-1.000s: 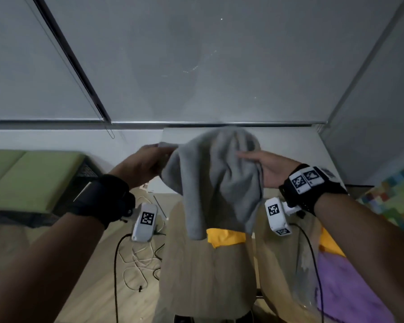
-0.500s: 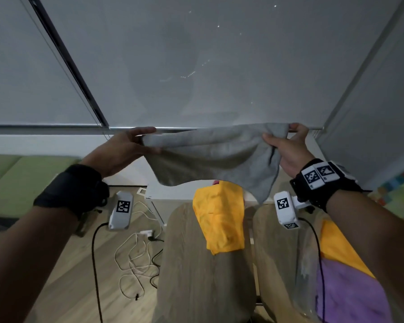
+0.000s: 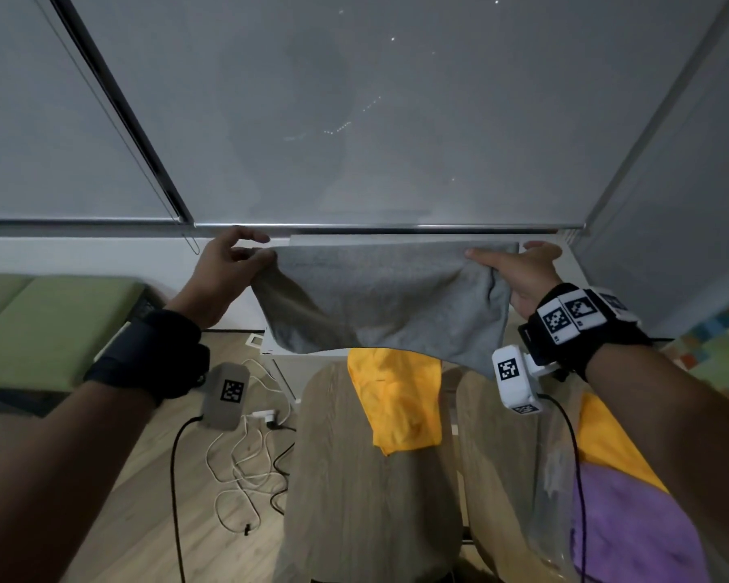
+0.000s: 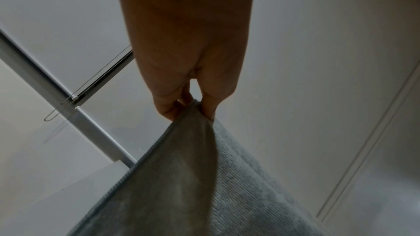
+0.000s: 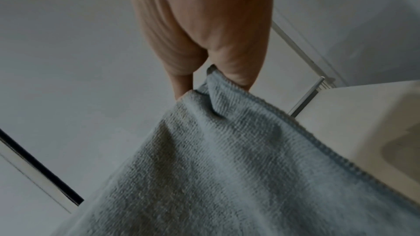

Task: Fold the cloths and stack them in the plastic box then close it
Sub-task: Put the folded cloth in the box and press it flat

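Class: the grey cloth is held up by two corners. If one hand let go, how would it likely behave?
The grey cloth sags between the left hand and right hand, so it is probably floppy and would swing down. Two fingertip pinches carry it, suggesting lightness. Its ribbed weave likely resists slipping.

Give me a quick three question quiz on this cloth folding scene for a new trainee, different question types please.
1. True or false: both hands pinch the grey cloth by its top corners.
2. Multiple choice: what lies on the wooden table just below the grey cloth? A) a yellow cloth B) a red towel C) a blue box
3. Fill in: the purple cloth lies at the person's ____ side.

Key
1. True: the left hand and the right hand each pinch a corner, and the cloth hangs spread between them.
2. A, the yellow cloth.
3. right
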Demonstrator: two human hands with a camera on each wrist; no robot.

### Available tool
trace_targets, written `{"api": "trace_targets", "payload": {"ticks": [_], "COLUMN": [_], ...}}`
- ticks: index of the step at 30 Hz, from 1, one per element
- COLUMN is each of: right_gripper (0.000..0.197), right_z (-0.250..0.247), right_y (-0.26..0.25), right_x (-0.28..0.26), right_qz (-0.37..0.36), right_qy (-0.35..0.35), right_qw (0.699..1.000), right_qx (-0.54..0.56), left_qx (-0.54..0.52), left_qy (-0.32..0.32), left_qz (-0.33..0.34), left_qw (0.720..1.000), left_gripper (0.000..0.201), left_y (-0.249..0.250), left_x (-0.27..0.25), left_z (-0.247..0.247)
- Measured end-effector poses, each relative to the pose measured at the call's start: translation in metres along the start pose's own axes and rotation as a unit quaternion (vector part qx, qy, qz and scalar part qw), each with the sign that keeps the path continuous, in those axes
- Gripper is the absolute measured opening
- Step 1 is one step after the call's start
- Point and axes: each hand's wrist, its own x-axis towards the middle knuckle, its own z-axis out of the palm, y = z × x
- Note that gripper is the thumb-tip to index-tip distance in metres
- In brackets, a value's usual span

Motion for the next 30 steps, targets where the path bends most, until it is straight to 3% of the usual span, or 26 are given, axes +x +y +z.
{"api": "trace_targets", "payload": {"ticks": [4, 9, 11, 13, 16, 20, 23, 26, 30], "right_gripper": [0.122, 0.124, 0.114, 0.091, 0.047, 0.065, 0.055, 0.033, 0.015], "right_z": [0.002, 0.006, 0.006, 0.007, 0.009, -0.003, -0.010, -0.013, -0.018], "right_y": [0.003, 0.003, 0.005, 0.007, 0.002, -0.006, -0.002, 0.004, 0.013], "right_x": [0.004, 0.005, 0.006, 0.005, -0.001, -0.004, 0.002, 0.005, -0.001], "right_qz": [0.006, 0.016, 0.001, -0.050, -0.085, -0.114, -0.190, -0.244, -0.265], "right_qy": [0.016, 0.033, 0.049, 0.043, -0.052, -0.142, -0.088, -0.052, -0.042], "right_qw": [0.997, 0.996, 0.997, 0.998, 0.994, 0.983, 0.970, 0.936, 0.904], "right_qx": [-0.069, -0.084, -0.061, -0.016, 0.048, 0.020, -0.122, -0.248, -0.332], "left_qx": [0.032, 0.055, 0.060, 0.058, 0.032, -0.054, 0.100, 0.264, 0.332], "left_qy": [0.010, 0.050, 0.067, 0.068, 0.063, 0.021, 0.057, 0.082, 0.097], "left_qz": [0.016, 0.044, 0.053, 0.059, 0.050, 0.015, 0.050, 0.104, 0.152], "left_qw": [0.999, 0.996, 0.995, 0.994, 0.996, 0.998, 0.992, 0.955, 0.926], "left_gripper": [0.013, 0.014, 0.019, 0.020, 0.013, 0.034, 0.040, 0.030, 0.023], "left_y": [-0.007, -0.012, -0.014, -0.014, -0.009, -0.003, -0.006, -0.013, -0.021], "left_x": [0.006, 0.010, 0.011, 0.011, 0.009, 0.012, 0.016, 0.014, 0.006], "left_z": [0.000, 0.004, 0.004, 0.003, 0.001, -0.006, -0.013, -0.015, -0.010]}}
